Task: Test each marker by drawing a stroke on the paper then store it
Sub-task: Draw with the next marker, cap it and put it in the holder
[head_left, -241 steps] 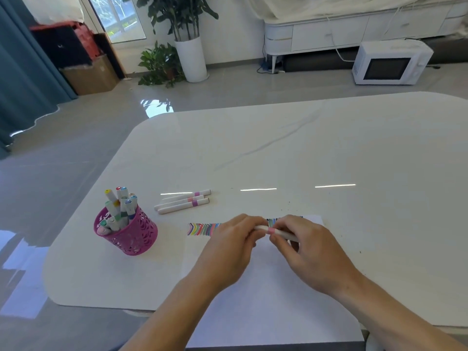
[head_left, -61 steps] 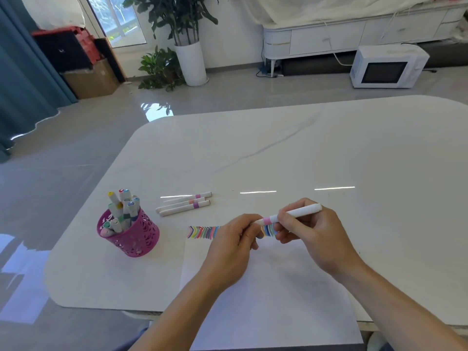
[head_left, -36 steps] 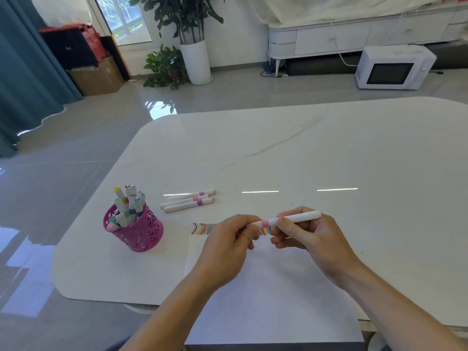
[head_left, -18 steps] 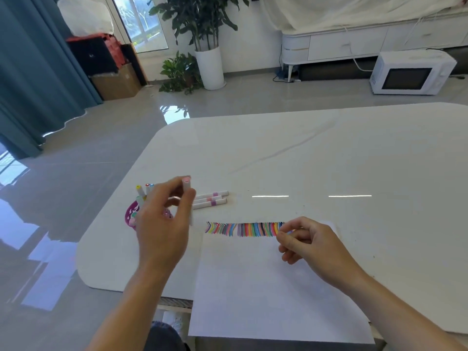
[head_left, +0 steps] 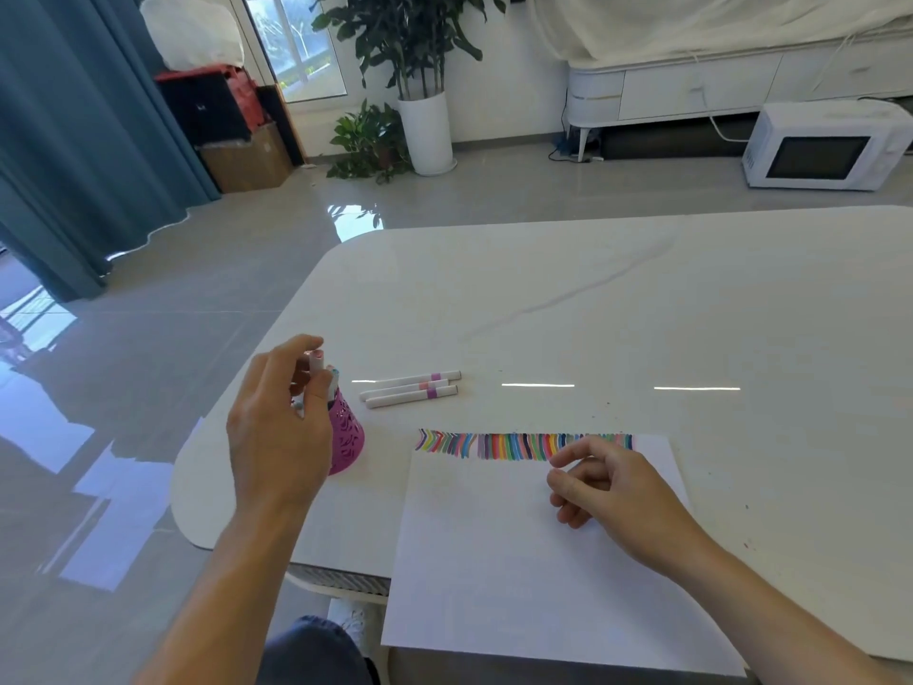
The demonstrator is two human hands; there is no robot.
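My left hand (head_left: 276,432) holds a white marker with a pink cap (head_left: 315,364) upright over the magenta pen cup (head_left: 347,437), which it partly hides; other marker tips peek out beside it. Three white markers (head_left: 412,389) lie side by side on the table behind the cup. The white paper (head_left: 494,561) lies in front of me with a row of coloured strokes (head_left: 514,444) along its far edge. My right hand (head_left: 602,482) hovers over the paper's right part with loosely curled fingers, holding nothing.
The white table (head_left: 642,313) ends in a rounded left edge just beyond the cup. On the floor past it stand a potted plant (head_left: 425,126), a microwave (head_left: 825,148), a cardboard box (head_left: 247,160) and blue curtains (head_left: 74,116).
The marker passed from my right hand to my left, which carried it left to the pen cup. My right hand let go and stays over the paper. The view swung left.
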